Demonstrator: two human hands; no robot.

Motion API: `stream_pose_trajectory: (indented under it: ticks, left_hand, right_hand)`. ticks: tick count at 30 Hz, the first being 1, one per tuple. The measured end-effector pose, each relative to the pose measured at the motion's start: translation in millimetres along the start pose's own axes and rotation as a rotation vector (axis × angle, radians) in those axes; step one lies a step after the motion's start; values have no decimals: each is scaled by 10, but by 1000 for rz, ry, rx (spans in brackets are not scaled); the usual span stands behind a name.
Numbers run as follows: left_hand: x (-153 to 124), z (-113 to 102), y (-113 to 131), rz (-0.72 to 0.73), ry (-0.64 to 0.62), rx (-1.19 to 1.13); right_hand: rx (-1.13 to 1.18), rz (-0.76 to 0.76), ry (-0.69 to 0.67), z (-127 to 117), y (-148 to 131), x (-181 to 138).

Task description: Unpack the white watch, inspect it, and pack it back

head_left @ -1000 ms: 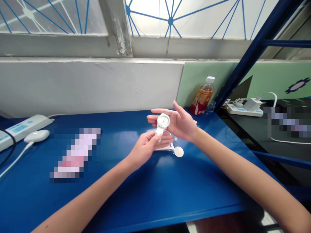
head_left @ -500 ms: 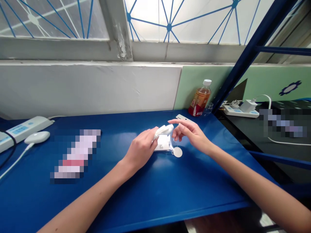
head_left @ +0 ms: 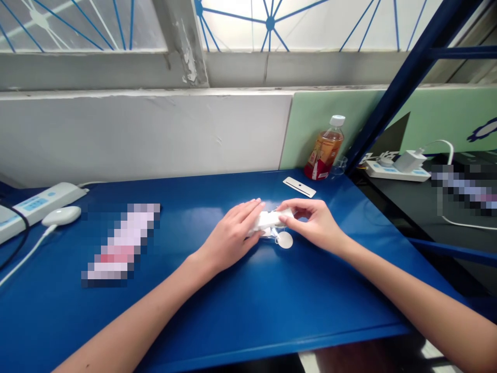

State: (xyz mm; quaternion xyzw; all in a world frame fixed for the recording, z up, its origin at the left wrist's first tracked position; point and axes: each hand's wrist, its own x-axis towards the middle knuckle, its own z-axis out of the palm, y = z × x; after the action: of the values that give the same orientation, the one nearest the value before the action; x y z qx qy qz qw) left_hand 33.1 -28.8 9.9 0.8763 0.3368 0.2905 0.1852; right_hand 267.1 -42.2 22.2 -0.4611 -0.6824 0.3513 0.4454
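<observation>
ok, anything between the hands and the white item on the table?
Nothing visible. The left hand lies on the white item, and the right hand pinches its right end. The round tag sits beside it, not between.

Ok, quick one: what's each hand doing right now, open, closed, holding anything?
Left hand: open, fingers laid flat on the white item on the blue table.
Right hand: closed, fingertips pinching the white item's other end.

Left hand [head_left: 232, 237], right hand [head_left: 315, 224], holding white watch [head_left: 269, 220]
</observation>
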Motion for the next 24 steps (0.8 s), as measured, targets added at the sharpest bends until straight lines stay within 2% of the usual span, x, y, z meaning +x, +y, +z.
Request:
stream_pose_trajectory:
  ticks: [5,14,17,21,24]
  left_hand:
    - [0,-73,-108,-56,-138,108]
    - [-8,-77,-161,12,-109,301]
    - [-14,-63,-161,26,-88,330]
    - [-19,-46,-150,35,-60,326]
    - [-21,-41,-145,29,-69,321]
  right_hand:
    - [-6,33,41,-93,97,64]
    - [-224,151,138,-187,169,151]
    - [-229,180,98,-178,209,153]
    - [-132,186,-19,-141,251,134]
    - [-206,141,-64,-112,242,104]
